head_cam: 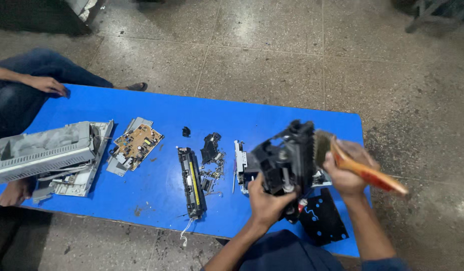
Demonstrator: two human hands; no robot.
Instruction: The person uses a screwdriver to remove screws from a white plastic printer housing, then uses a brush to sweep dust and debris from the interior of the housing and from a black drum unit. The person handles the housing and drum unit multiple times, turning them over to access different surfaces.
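My left hand [266, 200] grips a black printer mechanism [284, 158] from below and holds it tilted above the blue table [157, 108]. My right hand [348, 168] holds a paintbrush with an orange-red handle [370, 173]. Its pale bristles [322, 145] touch the right side of the mechanism. Both hands are over the table's near right part.
On the table lie a grey printer housing [46, 150], a brown circuit board [137, 142], a long black roller unit with a yellow strip [192, 181], small black parts [211, 148], a white part [240, 165] and a black plate [322, 217]. Another person sits at the left, one hand [45, 84] on a knee.
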